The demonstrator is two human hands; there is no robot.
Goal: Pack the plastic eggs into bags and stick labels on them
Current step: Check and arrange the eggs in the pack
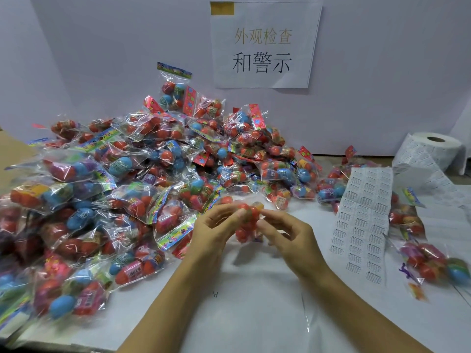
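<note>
Both hands meet over the white table (254, 314) at a small clear bag of red and orange plastic eggs (246, 222), which is blurred. My left hand (216, 233) grips the bag from the left with curled fingers. My right hand (288, 235) pinches its right side between thumb and forefinger. A strip of white printed labels (362, 225) lies flat just right of my hands, running from a label roll (433, 151) at the back right.
A big heap of bagged eggs (127, 189) fills the left and back of the table. A few more bags (430, 263) lie at the right edge. A paper sign (262, 44) hangs on the wall behind. Cardboard (10, 159) shows at far left.
</note>
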